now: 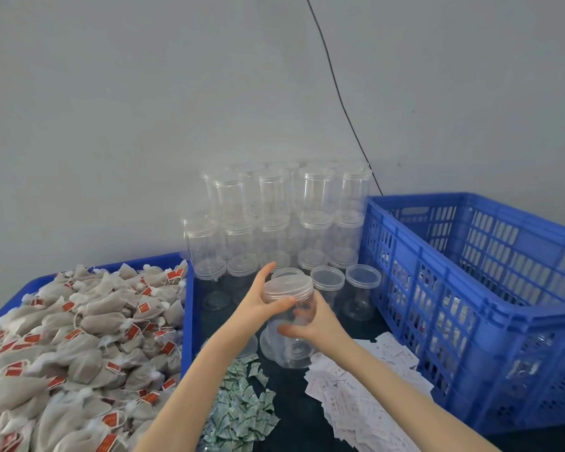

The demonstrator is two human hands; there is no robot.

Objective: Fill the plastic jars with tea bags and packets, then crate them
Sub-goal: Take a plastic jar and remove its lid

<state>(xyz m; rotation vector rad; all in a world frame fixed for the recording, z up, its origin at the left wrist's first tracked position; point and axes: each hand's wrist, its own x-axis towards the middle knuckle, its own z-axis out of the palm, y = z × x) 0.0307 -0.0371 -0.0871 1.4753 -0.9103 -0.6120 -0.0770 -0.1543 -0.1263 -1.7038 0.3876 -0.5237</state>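
A narrow strip of dark table [287, 396] is hemmed in by a blue tray [186, 321] heaped with tea bags [79, 337] on the left, a tall blue crate [470, 288] on the right and stacked clear jars [274, 216] along the wall behind, while its near part is covered by green packets [238, 406] and white packets [362, 396]. A clear plastic jar [291, 318] is held upright above this strip, in front of the stacks. Its lid [287, 288] is gripped by the left hand [258, 305], thumb across the rim and forefinger extended, and its body is clasped from the right by the curled fingers of the right hand [317, 324].
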